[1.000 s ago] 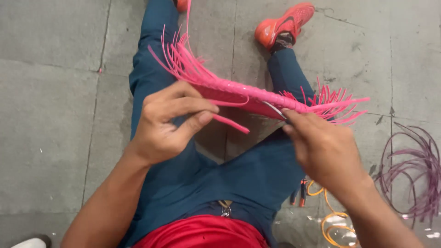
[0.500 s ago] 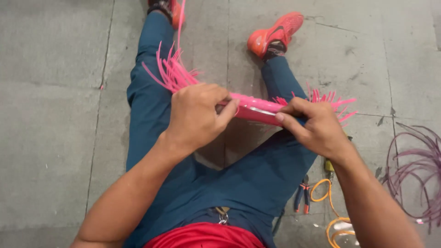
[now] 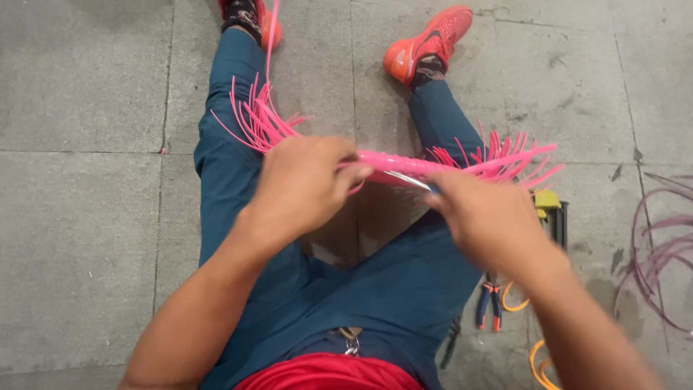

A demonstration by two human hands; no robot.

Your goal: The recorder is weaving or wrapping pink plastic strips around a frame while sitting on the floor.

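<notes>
Though blurred, pink woven strip (image 3: pixel 404 165) (frayed ends)

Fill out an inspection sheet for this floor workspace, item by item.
Surface: grey concrete slab floor, jointed and stained.
Job's things: pink woven strip piece with loose strip ends fanning at both sides, held over the legs.
Clutter: pliers; yellow-topped tool.
Grippers: left hand grips the piece; right hand pinches its edge, blurred.
Cables: purple strands and orange strands on the floor.
Surroundings: the person's own legs in teal trousers, orange shoes.
</notes>
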